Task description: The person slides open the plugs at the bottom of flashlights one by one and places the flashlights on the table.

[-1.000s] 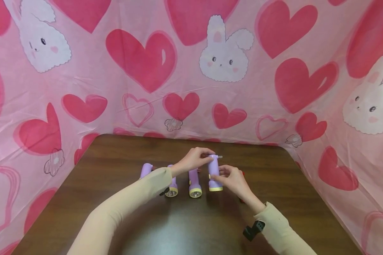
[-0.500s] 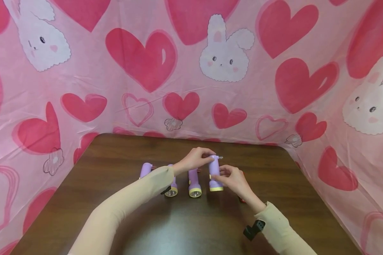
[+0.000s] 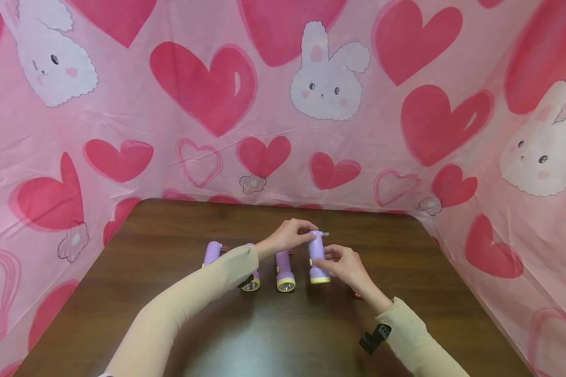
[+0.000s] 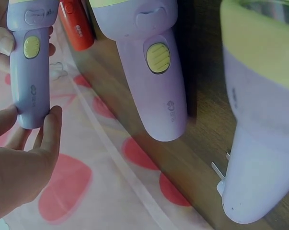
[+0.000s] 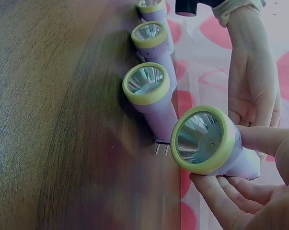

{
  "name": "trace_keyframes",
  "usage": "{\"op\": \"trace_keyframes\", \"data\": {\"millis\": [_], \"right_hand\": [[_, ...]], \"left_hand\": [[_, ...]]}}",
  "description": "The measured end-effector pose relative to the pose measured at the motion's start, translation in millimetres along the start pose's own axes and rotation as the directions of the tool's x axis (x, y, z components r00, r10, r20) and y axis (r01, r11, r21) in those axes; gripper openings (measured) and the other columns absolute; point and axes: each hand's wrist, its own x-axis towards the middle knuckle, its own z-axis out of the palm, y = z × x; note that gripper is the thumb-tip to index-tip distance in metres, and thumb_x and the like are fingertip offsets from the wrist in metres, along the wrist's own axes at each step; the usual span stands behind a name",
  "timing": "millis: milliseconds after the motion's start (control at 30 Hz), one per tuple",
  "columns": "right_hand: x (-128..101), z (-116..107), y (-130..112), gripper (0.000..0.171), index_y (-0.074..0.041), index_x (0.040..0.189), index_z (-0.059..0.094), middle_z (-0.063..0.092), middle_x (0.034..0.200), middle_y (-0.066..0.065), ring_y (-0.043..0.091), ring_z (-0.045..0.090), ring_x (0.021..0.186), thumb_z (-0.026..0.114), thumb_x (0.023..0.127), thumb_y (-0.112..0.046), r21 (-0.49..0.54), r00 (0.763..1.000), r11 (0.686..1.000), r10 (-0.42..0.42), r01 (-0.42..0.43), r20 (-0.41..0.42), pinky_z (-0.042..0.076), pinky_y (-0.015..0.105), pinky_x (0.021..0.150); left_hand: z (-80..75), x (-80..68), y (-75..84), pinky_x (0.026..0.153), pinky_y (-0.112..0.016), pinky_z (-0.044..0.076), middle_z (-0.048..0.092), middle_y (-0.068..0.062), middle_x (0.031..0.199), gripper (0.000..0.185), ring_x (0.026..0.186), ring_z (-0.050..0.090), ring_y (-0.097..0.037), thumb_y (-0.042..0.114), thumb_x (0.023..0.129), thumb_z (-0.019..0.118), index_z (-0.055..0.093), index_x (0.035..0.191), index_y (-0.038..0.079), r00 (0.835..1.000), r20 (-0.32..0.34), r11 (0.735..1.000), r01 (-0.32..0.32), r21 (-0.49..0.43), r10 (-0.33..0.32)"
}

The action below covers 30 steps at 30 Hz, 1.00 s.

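From the head view, three purple flashlights (image 3: pixel 285 269) lie in a row on the table (image 3: pixel 170 235), left of the one I hold. My left hand (image 3: pixel 287 238) pinches the held flashlight's (image 3: pixel 317 256) far end; my right hand (image 3: pixel 341 264) pinches its lens end. Only the left wrist view shows a red object (image 4: pixel 76 24), perhaps a battery, beyond it.

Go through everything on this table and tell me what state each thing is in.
Purple plastic flashlight with yellow rim: lifted, gripped by both hands.
Three other purple flashlights: lying on the table, untouched.
Left hand: holding the tail end.
Right hand: holding the head end.
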Motion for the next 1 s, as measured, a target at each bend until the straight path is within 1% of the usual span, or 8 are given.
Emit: {"op": "trace_keyframes", "data": {"millis": [233,400,467,633,867,1000], "right_hand": [[1.0,1.0,2.7,0.044,0.001,0.113,0.068,0.073,0.110,0.019,0.023,0.071,0.093,0.080,0.083,-0.029,-0.019,1.000,1.000,0.013,-0.013,0.000,0.062,0.037,0.072],[2.9,2.1,4.6,0.045,0.002,0.113,0.068,0.073,0.108,0.019,0.021,0.071,0.090,0.080,0.083,-0.030,0.000,1.000,1.000,0.030,-0.030,0.006,0.062,0.037,0.071],[3.7,2.5,5.1,0.045,0.002,0.113,0.068,0.074,0.107,0.019,0.021,0.071,0.089,0.080,0.083,-0.029,0.005,0.999,0.999,0.034,-0.034,0.008,0.062,0.037,0.071],[5.5,2.6,6.3,0.044,0.003,0.113,0.068,0.074,0.106,0.019,0.021,0.071,0.088,0.079,0.083,-0.028,0.019,0.999,0.999,0.048,-0.048,0.017,0.062,0.038,0.072],[4.9,2.7,7.4,0.044,0.003,0.114,0.067,0.073,0.107,0.019,0.021,0.071,0.087,0.079,0.084,-0.028,0.033,0.996,0.996,0.080,-0.081,0.027,0.062,0.039,0.073],[4.5,3.5,8.6,0.044,0.005,0.112,0.067,0.074,0.106,0.020,0.021,0.072,0.087,0.080,0.083,-0.026,0.056,0.997,0.996,0.069,-0.071,0.038,0.062,0.039,0.073]], "left_hand": [[2.9,2.1,-2.1,0.058,-0.018,0.049,0.073,-0.011,0.115,0.028,0.084,0.061,-0.012,0.018,0.096,0.064,0.069,0.122,0.008,1.000,0.020,1.000,0.015,-0.008,-0.014],[4.0,3.6,-3.4,0.065,-0.018,0.051,0.073,-0.010,0.116,0.027,0.088,0.062,-0.013,0.018,0.096,0.064,0.070,0.121,0.008,1.000,0.019,1.000,0.008,0.002,-0.008],[4.1,4.3,-3.6,0.071,-0.019,0.052,0.073,-0.010,0.117,0.027,0.091,0.063,-0.013,0.018,0.096,0.064,0.070,0.121,0.008,1.000,0.020,1.000,0.006,0.011,-0.006],[4.8,6.7,-4.1,0.077,-0.021,0.053,0.073,-0.009,0.119,0.027,0.095,0.063,-0.013,0.019,0.097,0.064,0.070,0.121,0.008,0.999,0.031,1.000,0.013,0.020,-0.013],[6.8,8.8,-5.8,0.071,-0.020,0.051,0.073,-0.009,0.118,0.028,0.090,0.062,-0.014,0.021,0.097,0.064,0.070,0.121,0.008,0.998,0.054,0.999,0.022,0.030,-0.024],[8.2,9.6,-7.9,0.076,-0.021,0.052,0.074,-0.009,0.117,0.027,0.094,0.064,-0.015,0.019,0.096,0.065,0.071,0.119,0.007,0.999,0.049,0.999,0.019,0.045,-0.021]]}}
